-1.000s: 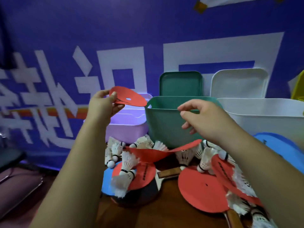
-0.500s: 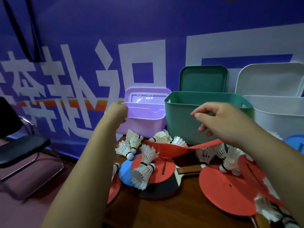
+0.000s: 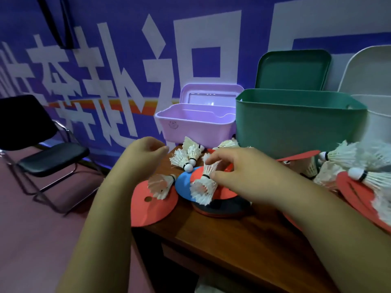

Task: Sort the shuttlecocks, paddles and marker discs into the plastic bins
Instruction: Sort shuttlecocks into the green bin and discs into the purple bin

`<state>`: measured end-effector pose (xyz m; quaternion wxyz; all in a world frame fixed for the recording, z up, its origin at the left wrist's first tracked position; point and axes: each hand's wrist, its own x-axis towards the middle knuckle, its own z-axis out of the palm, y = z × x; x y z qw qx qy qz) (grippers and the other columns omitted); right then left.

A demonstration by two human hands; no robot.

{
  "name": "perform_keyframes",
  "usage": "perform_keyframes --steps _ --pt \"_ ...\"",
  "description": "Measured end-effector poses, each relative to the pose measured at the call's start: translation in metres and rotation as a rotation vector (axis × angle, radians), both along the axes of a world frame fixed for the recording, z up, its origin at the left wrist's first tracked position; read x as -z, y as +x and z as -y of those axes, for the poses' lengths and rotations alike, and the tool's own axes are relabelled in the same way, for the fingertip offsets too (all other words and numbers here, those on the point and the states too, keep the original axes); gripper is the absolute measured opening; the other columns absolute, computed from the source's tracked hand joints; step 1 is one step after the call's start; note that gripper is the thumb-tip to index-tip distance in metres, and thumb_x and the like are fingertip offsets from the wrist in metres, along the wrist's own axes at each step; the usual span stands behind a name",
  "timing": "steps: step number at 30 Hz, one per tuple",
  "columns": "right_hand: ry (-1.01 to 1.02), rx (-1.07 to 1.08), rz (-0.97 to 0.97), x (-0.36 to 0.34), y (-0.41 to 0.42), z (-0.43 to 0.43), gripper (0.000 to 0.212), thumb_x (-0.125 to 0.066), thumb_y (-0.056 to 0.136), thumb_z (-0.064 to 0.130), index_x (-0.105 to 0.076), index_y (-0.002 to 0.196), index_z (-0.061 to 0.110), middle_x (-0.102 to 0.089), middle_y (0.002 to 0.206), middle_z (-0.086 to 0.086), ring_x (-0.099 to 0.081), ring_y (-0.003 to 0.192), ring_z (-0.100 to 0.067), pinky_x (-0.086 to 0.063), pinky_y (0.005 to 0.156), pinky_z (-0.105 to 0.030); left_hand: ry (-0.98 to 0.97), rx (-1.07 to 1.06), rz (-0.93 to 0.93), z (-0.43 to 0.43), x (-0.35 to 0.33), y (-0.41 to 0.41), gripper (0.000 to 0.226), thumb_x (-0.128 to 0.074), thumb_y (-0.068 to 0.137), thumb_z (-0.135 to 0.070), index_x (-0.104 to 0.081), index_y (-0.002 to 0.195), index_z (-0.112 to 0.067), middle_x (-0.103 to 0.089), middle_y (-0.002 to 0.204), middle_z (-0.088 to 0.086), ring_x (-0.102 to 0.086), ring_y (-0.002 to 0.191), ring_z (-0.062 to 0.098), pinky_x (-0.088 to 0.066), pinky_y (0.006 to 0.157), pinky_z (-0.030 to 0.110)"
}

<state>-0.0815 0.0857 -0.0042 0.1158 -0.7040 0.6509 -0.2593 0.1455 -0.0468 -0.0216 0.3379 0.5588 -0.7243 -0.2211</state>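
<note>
My right hand [image 3: 239,172] pinches a white shuttlecock [image 3: 204,185] between thumb and fingers, over a blue marker disc [image 3: 183,181] and a dark paddle [image 3: 220,209]. To the left, my left hand [image 3: 146,153] hovers above the table corner with loosely curled fingers and nothing in it. More shuttlecocks [image 3: 188,155] lie in front of the open purple bin [image 3: 196,125]. A red marker disc [image 3: 152,208] with a shuttlecock [image 3: 160,185] on it overhangs the table's left edge. The green bin [image 3: 296,125] stands right of the purple one, with the white bin [image 3: 378,117] beyond it.
Red discs [image 3: 355,193] and several shuttlecocks [image 3: 349,157] are piled at the right. The green lid [image 3: 293,69] leans on the wall behind its bin. A black chair [image 3: 42,153] stands left of the wooden table [image 3: 232,246].
My left hand held a red disc, reached to the purple bin, and has come down without it. My right hand has dropped from above the pile onto a shuttlecock.
</note>
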Motion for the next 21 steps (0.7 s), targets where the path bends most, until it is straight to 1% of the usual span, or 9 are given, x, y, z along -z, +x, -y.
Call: perform_keyframes --steps 2,4,6,8,10,12,14,17,21 --pt "0.012 -0.021 -0.016 0.017 0.011 -0.001 0.031 -0.068 0.096 0.045 -0.065 0.126 0.048 -0.071 0.099 0.015 -0.064 0.089 -0.001 -0.055 0.086 -0.031 -0.002 0.020 0.019 -0.013 0.017 0.011 0.020 -0.067 0.096 -0.045 -0.073 0.105 -0.029 -0.072 0.096 -0.013 -0.068 0.090 0.008 -0.056 0.074 0.032" --pt "0.015 0.024 -0.026 0.036 0.021 -0.001 0.037 -0.062 0.098 0.051 -0.059 0.134 0.046 -0.069 0.108 0.014 -0.064 0.098 -0.007 -0.055 0.089 -0.035 0.032 0.021 0.010 -0.021 0.037 0.020 0.032 -0.072 0.089 -0.056 -0.071 0.112 -0.033 -0.071 0.103 -0.016 -0.068 0.092 0.003 -0.057 0.071 0.026" --pt "0.008 0.108 -0.041 0.054 0.029 0.001 0.039 -0.059 0.098 0.054 -0.057 0.135 0.040 -0.068 0.111 0.010 -0.064 0.104 -0.016 -0.056 0.090 -0.041 0.040 -0.011 0.032 -0.025 0.056 0.023 0.057 -0.074 0.079 -0.068 -0.067 0.123 -0.033 -0.068 0.112 -0.013 -0.067 0.101 0.008 -0.059 0.083 0.035" --pt "0.001 0.173 -0.041 0.065 0.033 0.002 0.039 -0.057 0.099 0.055 -0.057 0.134 0.037 -0.068 0.109 0.009 -0.065 0.103 -0.019 -0.057 0.087 -0.041 0.020 -0.048 0.095 -0.030 0.071 0.019 0.073 -0.074 0.074 -0.073 -0.063 0.131 -0.028 -0.065 0.119 -0.006 -0.064 0.108 0.015 -0.055 0.091 0.039" --pt "-0.015 0.214 -0.031 0.069 0.034 0.001 0.036 -0.055 0.100 0.052 -0.059 0.133 0.036 -0.068 0.110 0.008 -0.064 0.104 -0.020 -0.056 0.084 -0.040 -0.005 -0.093 0.079 -0.035 0.078 0.015 0.074 -0.072 0.074 -0.072 -0.062 0.131 -0.025 -0.065 0.118 -0.004 -0.063 0.108 0.017 -0.054 0.089 0.039" --pt "-0.029 0.237 0.014 0.068 0.032 -0.001 0.031 -0.056 0.099 0.042 -0.062 0.129 0.034 -0.070 0.108 0.006 -0.065 0.103 -0.023 -0.057 0.085 -0.041 -0.018 -0.137 0.006 -0.039 0.078 0.011 0.065 -0.076 0.077 -0.067 -0.062 0.125 -0.023 -0.066 0.113 -0.005 -0.064 0.106 0.016 -0.054 0.088 0.038" --pt "-0.058 0.259 0.057 0.064 0.030 -0.004 0.029 -0.056 0.098 0.036 -0.066 0.125 0.034 -0.071 0.105 0.006 -0.066 0.096 -0.022 -0.058 0.082 -0.040 -0.029 -0.151 -0.067 -0.044 0.073 0.008 0.061 -0.080 0.079 -0.060 -0.062 0.123 -0.022 -0.067 0.113 -0.006 -0.064 0.105 0.015 -0.054 0.090 0.037" --pt "-0.120 0.290 0.082 0.059 0.020 -0.008 0.022 -0.056 0.099 0.030 -0.071 0.115 0.028 -0.071 0.096 0.005 -0.065 0.085 -0.020 -0.058 0.078 -0.039 -0.058 -0.118 -0.152 -0.051 0.062 0.001 0.063 -0.084 0.079 -0.052 -0.060 0.128 -0.021 -0.065 0.117 -0.008 -0.063 0.107 0.014 -0.054 0.093 0.035" --pt "-0.178 0.310 0.113 0.050 0.004 -0.019 0.022 -0.060 0.099 0.025 -0.075 0.114 0.027 -0.075 0.102 0.006 -0.066 0.089 -0.016 -0.051 0.078 -0.031 -0.130 -0.048 -0.258 -0.063 0.047 -0.014 0.067 -0.088 0.077 -0.047 -0.060 0.133 -0.023 -0.066 0.119 -0.009 -0.065 0.104 0.006 -0.055 0.091 0.032"
